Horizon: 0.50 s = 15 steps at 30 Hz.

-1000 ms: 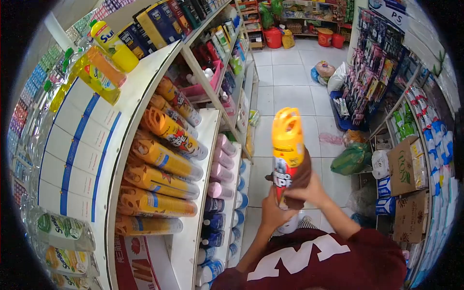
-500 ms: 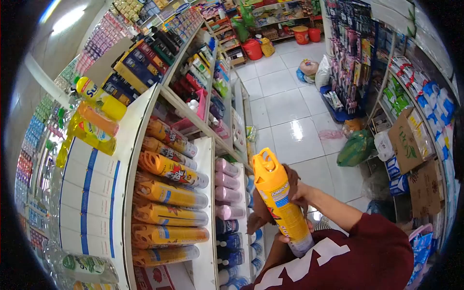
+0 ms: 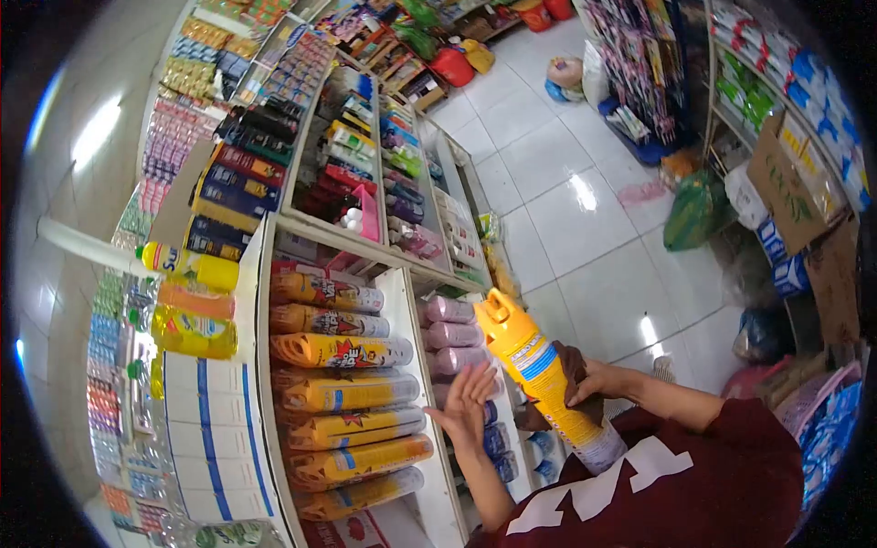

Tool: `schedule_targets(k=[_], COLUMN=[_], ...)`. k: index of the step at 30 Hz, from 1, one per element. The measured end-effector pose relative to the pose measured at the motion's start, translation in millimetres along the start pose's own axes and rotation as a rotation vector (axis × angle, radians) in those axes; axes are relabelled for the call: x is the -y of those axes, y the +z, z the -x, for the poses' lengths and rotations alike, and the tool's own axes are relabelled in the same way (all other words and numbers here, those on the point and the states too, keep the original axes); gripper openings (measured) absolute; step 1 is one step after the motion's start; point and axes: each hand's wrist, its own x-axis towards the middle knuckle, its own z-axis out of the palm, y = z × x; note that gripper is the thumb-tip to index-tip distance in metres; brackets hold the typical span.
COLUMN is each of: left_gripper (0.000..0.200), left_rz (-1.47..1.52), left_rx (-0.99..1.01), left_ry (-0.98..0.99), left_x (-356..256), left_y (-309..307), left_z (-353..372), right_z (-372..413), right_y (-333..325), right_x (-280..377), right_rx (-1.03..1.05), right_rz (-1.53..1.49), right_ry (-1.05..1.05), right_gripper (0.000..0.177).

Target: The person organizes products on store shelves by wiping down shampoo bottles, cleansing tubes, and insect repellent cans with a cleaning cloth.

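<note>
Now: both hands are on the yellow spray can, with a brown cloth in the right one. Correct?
Not quite: only the right hand is on the yellow spray can. The left hand is off it, open and holding nothing, as the head view shows. The brown cloth in the right hand is correct.

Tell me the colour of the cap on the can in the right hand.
The cap is yellow-orange; it shows best in the head view.
</note>
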Motion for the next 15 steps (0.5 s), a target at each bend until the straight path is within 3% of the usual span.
schedule_targets(k=[4,5,8,9,12,15], left_gripper=[0.09,0.075,0.06,0.056,0.052,0.049], left_rz=[0.118,0.26,0.151,0.171,0.241,0.223], left_rx=[0.171,0.096,0.049,-0.047,-0.036,-0.07], left_ry=[0.086,-0.049,-0.124,-0.153,-0.275,-0.366], left_x=[-1.7,-4.1,20.5,25.6,49.4,69.3], left_y=[49.8,68.4,60.9,71.0,63.6,66.5], left_z=[-39.0,-44.5,-56.6,-58.3,-72.6,-80.2], right_z=[2.7,7.0,31.8,33.0,41.9,54.2], right_y=[-5.6,-6.2,6.1,-3.0,-11.3,-15.5], right_x=[-31.5,-41.8,-19.1,-37.4,-68.7,-70.4], right_rx=[0.176,0.128,-0.069,-0.066,-0.299,-0.293], right_rz=[0.03,0.055,0.05,-0.084,-0.176,-0.024], right_ry=[0.086,0.067,0.134,0.138,0.182,0.198], right_gripper=[0.051,0.054,0.056,0.053,0.048,0.044])
